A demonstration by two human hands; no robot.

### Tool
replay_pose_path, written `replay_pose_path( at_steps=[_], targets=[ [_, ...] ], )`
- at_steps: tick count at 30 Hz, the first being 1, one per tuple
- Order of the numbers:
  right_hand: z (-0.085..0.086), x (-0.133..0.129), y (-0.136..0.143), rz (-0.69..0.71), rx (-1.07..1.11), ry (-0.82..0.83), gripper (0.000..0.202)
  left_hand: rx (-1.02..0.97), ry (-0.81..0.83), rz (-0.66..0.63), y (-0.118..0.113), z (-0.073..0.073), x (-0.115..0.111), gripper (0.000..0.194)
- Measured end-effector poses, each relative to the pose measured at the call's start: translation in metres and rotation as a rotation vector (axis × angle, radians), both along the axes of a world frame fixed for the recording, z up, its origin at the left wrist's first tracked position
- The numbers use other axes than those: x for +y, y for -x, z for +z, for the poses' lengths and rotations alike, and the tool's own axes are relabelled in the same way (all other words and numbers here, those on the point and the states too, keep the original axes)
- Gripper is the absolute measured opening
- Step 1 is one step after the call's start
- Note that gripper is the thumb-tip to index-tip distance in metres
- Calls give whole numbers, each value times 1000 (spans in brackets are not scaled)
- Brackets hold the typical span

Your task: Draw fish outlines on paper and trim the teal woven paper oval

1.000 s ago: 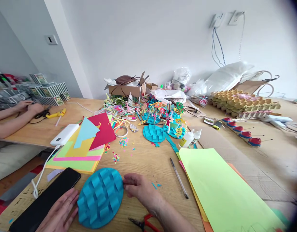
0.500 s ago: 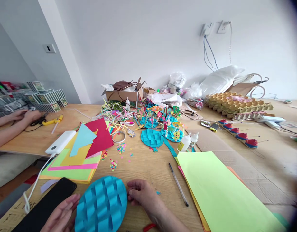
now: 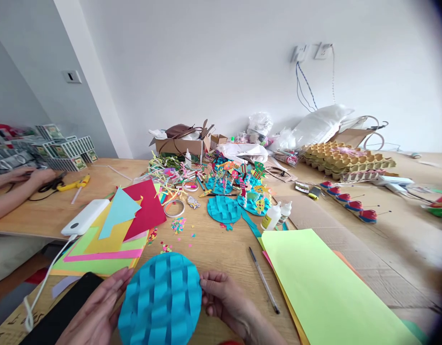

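Note:
Close in front of me is an oval blue woven paper disc point(image 3: 161, 299), its strips bulging in raised folds. My left hand point(image 3: 102, 306) is at its left edge, fingers fairly straight and against the paper; part of the grip is hidden behind the disc. On the opposite edge, my right hand point(image 3: 224, 299) pinches the rim between thumb and fingers. A ballpoint pen point(image 3: 264, 281) lies right of that hand. Farther back rests a similar blue paper disc point(image 3: 223, 210), beside other blue discs carrying colourful paper cut-outs point(image 3: 255, 191).
Two glue bottles point(image 3: 271, 218) stand behind light green paper sheets point(image 3: 324, 282). Coloured paper point(image 3: 145, 211), a white power bank point(image 3: 85, 218) and a black phone point(image 3: 77, 302) lie left. A tape roll point(image 3: 174, 208) sits mid-table. Another person's hands point(image 3: 41, 177) work at far left.
The blue disc has shifted right and turned a little. My right hand, beside its edge before, now grips that edge. My left hand has moved along with the disc.

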State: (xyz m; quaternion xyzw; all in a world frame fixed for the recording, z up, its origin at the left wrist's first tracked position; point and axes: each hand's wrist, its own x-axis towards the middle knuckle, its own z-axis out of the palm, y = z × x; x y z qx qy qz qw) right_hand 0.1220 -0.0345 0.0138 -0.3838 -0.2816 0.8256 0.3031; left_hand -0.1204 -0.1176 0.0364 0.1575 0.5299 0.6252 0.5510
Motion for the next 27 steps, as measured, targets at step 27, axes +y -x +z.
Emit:
replay_pose_path(
  at_steps=[27],
  targets=[
    [1,20,-38,-388,67,-61,35,81,1,-738,-31,47,124,25]
  ],
)
